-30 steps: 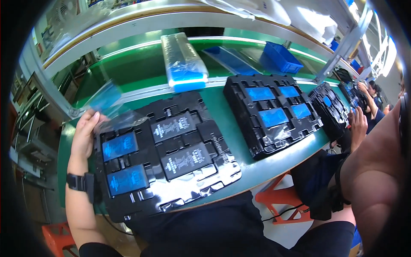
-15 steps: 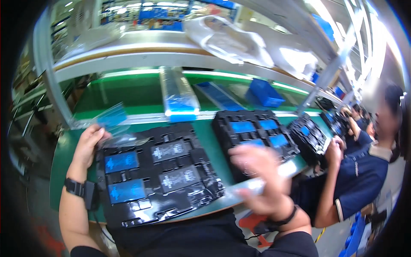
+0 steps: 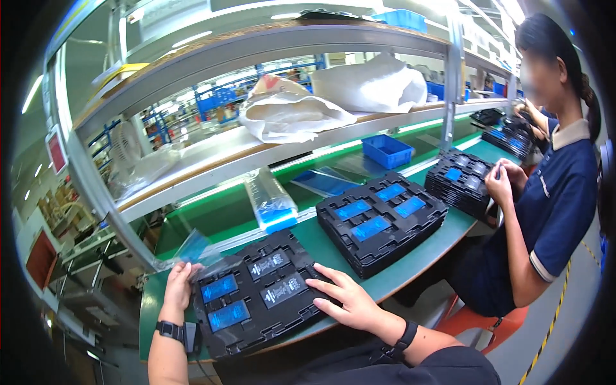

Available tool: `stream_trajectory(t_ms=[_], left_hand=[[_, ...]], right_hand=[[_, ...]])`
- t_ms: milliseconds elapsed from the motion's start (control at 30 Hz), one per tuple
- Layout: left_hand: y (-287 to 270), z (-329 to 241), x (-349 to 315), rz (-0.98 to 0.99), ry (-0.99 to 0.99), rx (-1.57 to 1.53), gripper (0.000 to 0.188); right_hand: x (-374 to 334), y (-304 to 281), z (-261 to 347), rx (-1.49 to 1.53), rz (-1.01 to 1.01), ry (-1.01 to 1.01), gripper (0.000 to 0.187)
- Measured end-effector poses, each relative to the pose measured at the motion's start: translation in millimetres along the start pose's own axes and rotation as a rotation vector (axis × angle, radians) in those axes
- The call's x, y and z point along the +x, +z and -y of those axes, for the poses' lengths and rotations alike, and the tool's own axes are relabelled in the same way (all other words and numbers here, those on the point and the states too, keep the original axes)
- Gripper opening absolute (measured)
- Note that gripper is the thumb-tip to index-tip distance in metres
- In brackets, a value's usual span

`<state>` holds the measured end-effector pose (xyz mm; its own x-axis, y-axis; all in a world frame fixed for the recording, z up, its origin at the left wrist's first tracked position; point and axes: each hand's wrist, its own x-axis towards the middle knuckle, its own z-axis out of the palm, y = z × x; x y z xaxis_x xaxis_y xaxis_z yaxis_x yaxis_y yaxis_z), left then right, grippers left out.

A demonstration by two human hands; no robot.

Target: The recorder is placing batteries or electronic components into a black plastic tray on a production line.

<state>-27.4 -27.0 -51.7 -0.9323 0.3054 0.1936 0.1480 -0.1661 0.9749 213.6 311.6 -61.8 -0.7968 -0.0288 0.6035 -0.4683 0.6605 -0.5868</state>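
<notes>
My left hand (image 3: 178, 287) pinches clear film pieces (image 3: 194, 245) with a blue strip at the far left corner of a black moulded tray (image 3: 273, 328). In that tray lie two flat packs covered in blue film (image 3: 229, 315) on the left. Two dark grey printed packs (image 3: 285, 291), which look like flat batteries, lie on the right. My right hand (image 3: 350, 300) is spread over the tray's right edge, fingertips beside the nearer grey pack, holding nothing.
To the right stands a stack of black trays (image 3: 391, 226) holding blue-covered packs. Behind are film sheets (image 3: 271, 200) and a blue bin (image 3: 387, 151). A shelf (image 3: 212, 168) with white bags (image 3: 289, 112) spans above. A co-worker (image 3: 545, 205) sits at the right by another tray stack (image 3: 457, 186).
My right hand has come left from beside the neighbouring tray stack to the near tray's right edge. My left hand still holds the film. The view has shifted, showing more shelf.
</notes>
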Motion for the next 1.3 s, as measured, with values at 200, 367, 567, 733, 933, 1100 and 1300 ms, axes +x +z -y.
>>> stream_trajectory(t_ms=[200,367,567,733,933,1100,1300], left_hand=[[-21,-11,-40,-0.25,-0.017,-0.158,0.01],[-9,-13,-62,-0.242,-0.008,-0.246,0.019],[-2,-27,-95,-0.128,-0.047,-0.209,0.021],[4,-30,-122,-0.155,-0.116,-0.248,0.016],[6,-40,-131,-0.244,-0.01,-0.408,0.016],[-9,-77,-117,-0.272,0.177,-0.232,0.016],[-10,-101,-99,-0.245,0.151,-0.007,0.019]], right_hand=[[3,7,13,-0.182,-0.031,-0.098,0.053],[5,12,9,-0.171,-0.049,-0.11,0.055],[-13,11,21,-0.282,-0.118,-0.132,0.055],[-14,-2,16,-0.312,-0.077,-0.048,0.053],[-18,-15,-2,-0.191,-0.162,-0.186,0.049],[-25,-13,1,-0.22,-0.26,-0.183,0.048],[-22,-5,5,-0.241,-0.297,-0.21,0.049]])
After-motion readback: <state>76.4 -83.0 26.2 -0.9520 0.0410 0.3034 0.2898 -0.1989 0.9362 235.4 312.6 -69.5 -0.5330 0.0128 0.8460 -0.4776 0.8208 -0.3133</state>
